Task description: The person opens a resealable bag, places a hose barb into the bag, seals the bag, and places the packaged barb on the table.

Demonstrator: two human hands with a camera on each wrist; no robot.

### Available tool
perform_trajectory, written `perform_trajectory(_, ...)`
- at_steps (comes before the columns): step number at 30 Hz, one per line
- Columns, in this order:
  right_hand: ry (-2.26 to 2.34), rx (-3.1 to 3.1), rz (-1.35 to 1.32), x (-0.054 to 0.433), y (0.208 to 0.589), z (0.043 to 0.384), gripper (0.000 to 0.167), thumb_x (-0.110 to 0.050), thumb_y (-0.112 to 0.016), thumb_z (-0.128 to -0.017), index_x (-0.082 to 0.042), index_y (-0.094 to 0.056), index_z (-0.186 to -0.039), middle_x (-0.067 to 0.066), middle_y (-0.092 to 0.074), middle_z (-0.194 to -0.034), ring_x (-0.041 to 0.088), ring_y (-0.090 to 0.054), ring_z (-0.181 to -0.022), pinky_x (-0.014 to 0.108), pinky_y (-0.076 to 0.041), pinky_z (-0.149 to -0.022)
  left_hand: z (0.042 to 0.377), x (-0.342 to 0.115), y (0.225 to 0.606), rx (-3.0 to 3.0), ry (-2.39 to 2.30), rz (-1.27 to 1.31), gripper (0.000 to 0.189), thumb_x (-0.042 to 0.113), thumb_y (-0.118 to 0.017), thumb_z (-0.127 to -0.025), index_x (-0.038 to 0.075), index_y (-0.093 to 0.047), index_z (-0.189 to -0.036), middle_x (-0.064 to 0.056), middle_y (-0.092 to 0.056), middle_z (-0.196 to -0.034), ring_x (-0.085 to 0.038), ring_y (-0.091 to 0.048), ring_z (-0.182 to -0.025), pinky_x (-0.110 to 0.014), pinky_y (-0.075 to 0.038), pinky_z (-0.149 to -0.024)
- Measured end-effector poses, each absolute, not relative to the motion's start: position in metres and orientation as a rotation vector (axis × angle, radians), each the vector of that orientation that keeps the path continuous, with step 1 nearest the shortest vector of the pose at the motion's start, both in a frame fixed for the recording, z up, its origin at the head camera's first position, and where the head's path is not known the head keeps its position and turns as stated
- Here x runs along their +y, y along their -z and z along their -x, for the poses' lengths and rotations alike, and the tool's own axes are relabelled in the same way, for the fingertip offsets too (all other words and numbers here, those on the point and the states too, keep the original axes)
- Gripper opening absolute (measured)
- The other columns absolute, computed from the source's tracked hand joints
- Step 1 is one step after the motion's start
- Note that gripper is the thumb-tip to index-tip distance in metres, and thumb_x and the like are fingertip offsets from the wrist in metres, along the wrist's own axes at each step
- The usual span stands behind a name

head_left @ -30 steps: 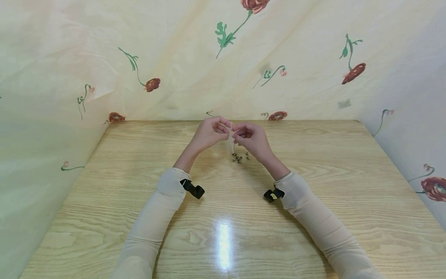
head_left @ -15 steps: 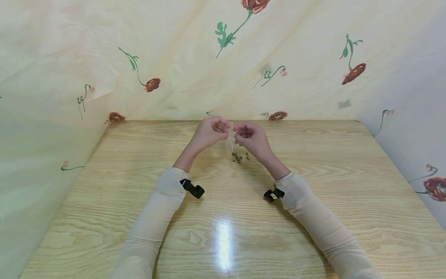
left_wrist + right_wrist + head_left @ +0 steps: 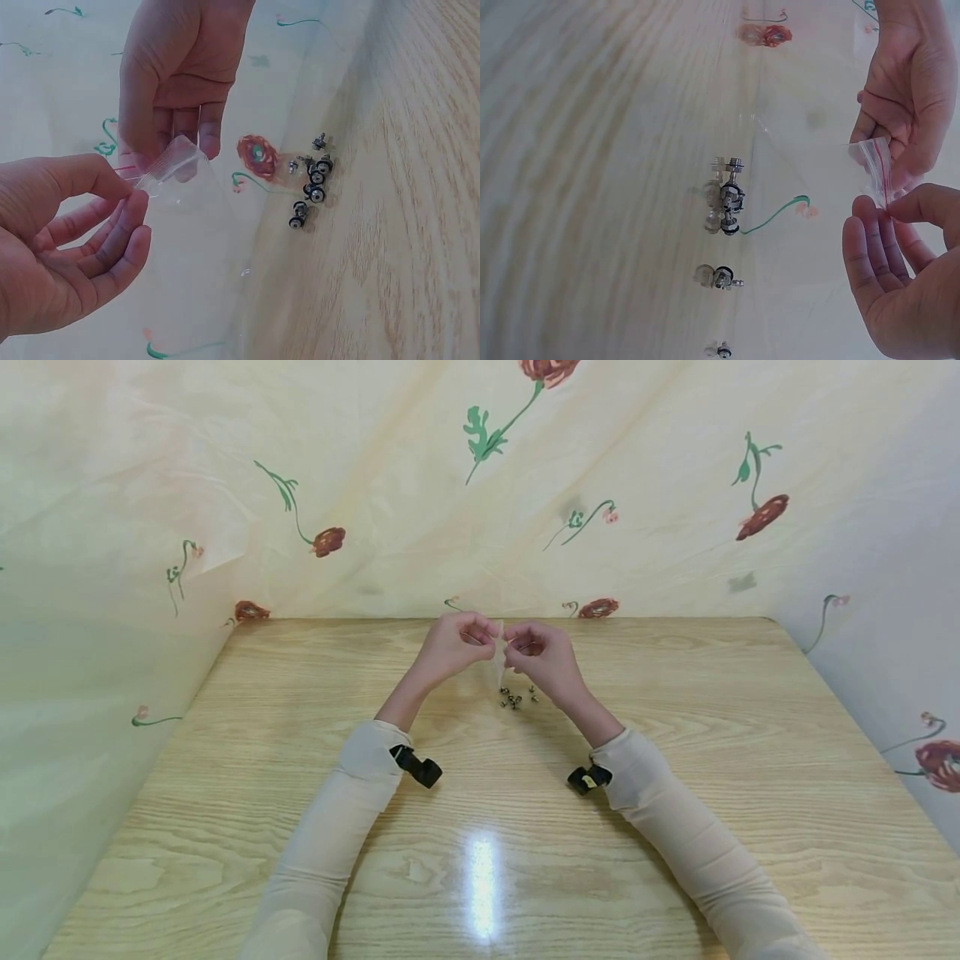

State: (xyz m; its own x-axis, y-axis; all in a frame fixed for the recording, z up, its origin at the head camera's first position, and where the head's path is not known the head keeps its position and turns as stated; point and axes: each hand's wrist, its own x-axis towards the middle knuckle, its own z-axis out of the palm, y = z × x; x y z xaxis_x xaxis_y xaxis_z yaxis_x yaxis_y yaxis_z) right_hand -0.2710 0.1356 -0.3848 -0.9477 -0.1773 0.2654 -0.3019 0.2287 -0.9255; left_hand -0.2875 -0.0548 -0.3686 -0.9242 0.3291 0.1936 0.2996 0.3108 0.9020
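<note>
A clear zip-lock plastic bag (image 3: 870, 161) with a red line along its seal hangs between both hands. My left hand (image 3: 453, 643) pinches its top edge between thumb and forefinger, the other fingers curled loosely below. From the opposite side, my right hand (image 3: 546, 662) pinches the same sealed edge, thumb against forefinger. The left wrist view shows the bag's upper corner (image 3: 180, 157) between the two hands. Several small metal screw-like parts (image 3: 316, 180) with dark rings lie loose on the table, just below the bag's lower end in the head view.
The wood-grain table (image 3: 420, 877) stretches toward the person, with a bright light reflection near its front. A flowered cloth (image 3: 405, 527) hangs behind the table and along its sides. Black camera mounts (image 3: 416, 767) sit on both sleeved wrists.
My left hand has shifted very slightly to the right, and the bag's hanging part has changed shape a little. The metal parts stay where they were.
</note>
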Motion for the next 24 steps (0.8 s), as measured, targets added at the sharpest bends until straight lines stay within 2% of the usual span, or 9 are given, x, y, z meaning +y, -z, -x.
perform_trajectory(3,-1.840,-2.381,-0.461,0.1358,0.3855,0.2717,0.020,0.003,-0.066,-0.092,0.010,-0.067,-0.110,0.022,-0.068,-0.091,0.008,-0.067,-0.068,0.028,-0.059,-0.067,0.2867,-0.0535,0.3687,2.524,-1.727,-0.604,0.018,0.002,-0.068,-0.088,0.001,-0.072,-0.105,-0.014,-0.072,-0.100,-0.023,-0.067,-0.093,-0.033,-0.055,-0.084)
perform_trajectory(7,-1.858,-2.385,-0.445,0.1360,0.3857,0.2720,0.019,0.003,-0.067,-0.092,0.010,-0.067,-0.110,0.021,-0.067,-0.092,0.007,-0.068,-0.066,0.027,-0.059,-0.066,0.2861,-0.0520,0.3686,2.518,-1.736,-0.590,0.017,0.002,-0.069,-0.087,0.002,-0.073,-0.104,-0.014,-0.072,-0.098,-0.022,-0.067,-0.089,-0.032,-0.057,-0.079)
perform_trajectory(12,-1.857,-2.389,-0.439,0.1370,0.3852,0.2721,0.019,0.005,-0.066,-0.092,0.009,-0.068,-0.110,0.015,-0.065,-0.091,0.015,-0.071,-0.067,0.024,-0.057,-0.064,0.2862,-0.0523,0.3679,2.518,-1.744,-0.583,0.016,0.001,-0.069,-0.087,0.002,-0.073,-0.103,-0.013,-0.071,-0.097,-0.021,-0.067,-0.088,-0.031,-0.057,-0.077)
perform_trajectory(16,-1.848,-2.387,-0.454,0.1379,0.3847,0.2719,0.019,0.005,-0.065,-0.092,0.010,-0.068,-0.110,0.012,-0.064,-0.089,0.026,-0.072,-0.071,0.023,-0.057,-0.064,0.2867,-0.0542,0.3671,2.536,-1.729,-0.583,0.016,0.001,-0.068,-0.087,0.003,-0.074,-0.102,-0.011,-0.071,-0.096,-0.020,-0.066,-0.088,-0.030,-0.056,-0.078)
perform_trajectory(24,-1.832,-2.385,-0.458,0.1388,0.3844,0.2715,0.017,0.006,-0.064,-0.091,0.012,-0.068,-0.107,0.010,-0.064,-0.085,0.030,-0.071,-0.071,0.023,-0.056,-0.063,0.2869,-0.0576,0.3656,2.539,-1.726,-0.576,0.018,-0.001,-0.066,-0.086,0.001,-0.074,-0.103,-0.012,-0.070,-0.094,-0.020,-0.065,-0.088,-0.030,-0.055,-0.077)
